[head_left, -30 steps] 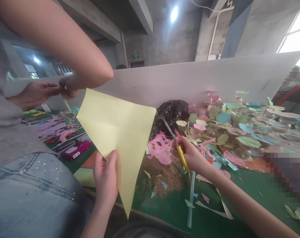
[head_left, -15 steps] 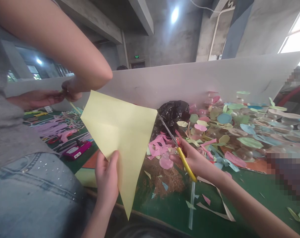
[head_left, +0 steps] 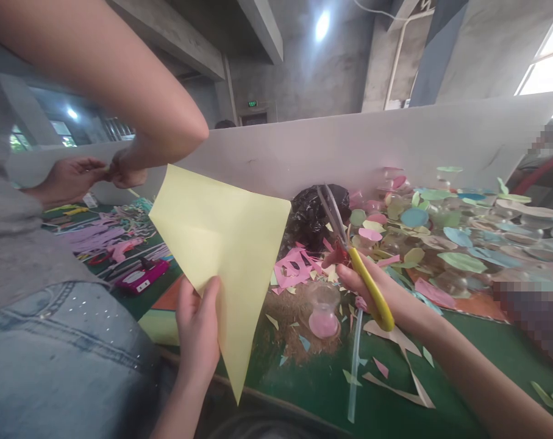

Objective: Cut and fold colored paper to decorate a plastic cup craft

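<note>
A large sheet of pale yellow paper (head_left: 225, 231) is pinched along its lower left edge by my left hand (head_left: 198, 323), thumb in front and fingers behind. My right hand (head_left: 372, 280) grips scissors (head_left: 370, 286) with a yellow handle; their blades point up and stand slightly apart. The blades are to the right of the sheet and do not touch it. Below them on the table are a clear plastic cup-like piece with a pink base (head_left: 323, 320), a translucent strip (head_left: 355, 372) and pink paper offcuts (head_left: 292, 268).
A co-worker's arm (head_left: 166, 110) reaches across the upper left, both hands together. A black plastic bag (head_left: 306, 213) lies before a white partition (head_left: 258, 155). Cut coloured paper and clear plastic pieces heap at right. Scraps dot the green table (head_left: 299, 390); a magenta box (head_left: 143, 275) sits left.
The scissors have moved right, away from the sheet's edge, and their blades have opened. My left hand and the sheet have hardly moved. The co-worker's hands have shifted slightly.
</note>
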Action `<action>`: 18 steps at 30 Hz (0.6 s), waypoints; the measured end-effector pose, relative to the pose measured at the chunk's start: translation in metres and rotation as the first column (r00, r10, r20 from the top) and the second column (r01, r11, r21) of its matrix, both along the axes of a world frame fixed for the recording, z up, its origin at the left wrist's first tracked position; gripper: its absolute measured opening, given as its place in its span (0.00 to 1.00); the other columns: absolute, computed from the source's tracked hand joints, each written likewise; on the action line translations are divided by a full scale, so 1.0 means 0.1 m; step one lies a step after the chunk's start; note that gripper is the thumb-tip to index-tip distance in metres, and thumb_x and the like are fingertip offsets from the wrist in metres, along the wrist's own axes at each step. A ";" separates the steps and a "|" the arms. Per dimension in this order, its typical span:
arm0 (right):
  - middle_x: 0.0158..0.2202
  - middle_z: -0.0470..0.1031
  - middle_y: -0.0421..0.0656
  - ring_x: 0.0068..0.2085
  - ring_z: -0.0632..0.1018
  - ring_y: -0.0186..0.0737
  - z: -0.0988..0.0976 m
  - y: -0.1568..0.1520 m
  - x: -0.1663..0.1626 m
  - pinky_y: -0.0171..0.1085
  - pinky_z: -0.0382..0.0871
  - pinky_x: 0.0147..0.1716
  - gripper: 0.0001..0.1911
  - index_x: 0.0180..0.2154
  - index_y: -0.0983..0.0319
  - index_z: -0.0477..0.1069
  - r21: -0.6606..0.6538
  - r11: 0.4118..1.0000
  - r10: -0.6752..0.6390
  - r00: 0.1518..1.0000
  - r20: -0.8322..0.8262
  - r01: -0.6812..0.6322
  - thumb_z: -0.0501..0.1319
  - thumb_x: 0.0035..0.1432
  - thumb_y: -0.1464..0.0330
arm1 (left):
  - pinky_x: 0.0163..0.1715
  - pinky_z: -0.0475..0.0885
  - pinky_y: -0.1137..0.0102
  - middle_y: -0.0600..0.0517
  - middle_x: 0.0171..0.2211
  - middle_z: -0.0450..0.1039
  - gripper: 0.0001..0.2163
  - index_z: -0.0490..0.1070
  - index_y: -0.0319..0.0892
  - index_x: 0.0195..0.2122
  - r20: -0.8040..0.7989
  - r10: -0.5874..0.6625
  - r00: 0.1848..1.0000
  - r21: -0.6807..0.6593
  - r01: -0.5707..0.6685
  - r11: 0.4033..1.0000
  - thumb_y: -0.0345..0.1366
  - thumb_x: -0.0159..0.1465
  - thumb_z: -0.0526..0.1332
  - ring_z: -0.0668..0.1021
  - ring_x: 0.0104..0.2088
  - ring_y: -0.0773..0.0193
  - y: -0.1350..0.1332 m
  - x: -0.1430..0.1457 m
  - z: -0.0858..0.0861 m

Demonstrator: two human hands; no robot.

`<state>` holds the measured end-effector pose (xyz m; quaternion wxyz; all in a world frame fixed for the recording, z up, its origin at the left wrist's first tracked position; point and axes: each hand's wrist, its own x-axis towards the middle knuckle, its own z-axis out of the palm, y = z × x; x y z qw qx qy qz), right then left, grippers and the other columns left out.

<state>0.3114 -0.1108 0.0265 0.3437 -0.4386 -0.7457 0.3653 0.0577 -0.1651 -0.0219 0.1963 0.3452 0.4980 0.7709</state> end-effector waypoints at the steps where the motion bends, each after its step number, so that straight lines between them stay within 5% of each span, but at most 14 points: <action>1: 0.38 0.73 0.46 0.37 0.74 0.46 0.02 -0.01 0.00 0.41 0.70 0.36 0.34 0.43 0.59 0.68 -0.003 1.000 -0.015 1.000 0.006 0.016 0.54 0.50 0.38 | 0.46 0.75 0.66 0.49 0.53 0.74 0.21 0.68 0.51 0.56 0.005 0.000 1.000 -0.003 0.000 1.000 0.41 0.60 0.63 0.79 0.46 0.58 0.00 0.01 0.00; 12: 0.36 0.71 0.43 0.36 0.72 0.43 -0.04 0.02 -0.02 0.38 0.68 0.33 0.31 0.37 0.58 0.64 -0.070 0.996 -0.050 0.999 -0.013 0.049 0.55 0.50 0.38 | 0.38 0.75 0.70 0.51 0.46 0.78 0.19 0.70 0.48 0.51 0.146 -0.170 0.975 -0.135 0.190 0.973 0.42 0.58 0.64 0.80 0.40 0.60 0.00 0.16 0.00; 18: 0.24 0.61 0.36 0.24 0.62 0.33 -0.14 0.06 -0.03 0.34 0.61 0.23 0.24 0.31 0.58 0.62 -0.116 0.993 -0.041 0.997 -0.073 0.032 0.54 0.58 0.44 | 0.27 0.72 0.73 0.51 0.33 0.80 0.17 0.74 0.42 0.47 0.366 -0.425 0.828 -0.216 0.520 0.826 0.42 0.58 0.64 0.79 0.28 0.64 -0.03 0.47 0.01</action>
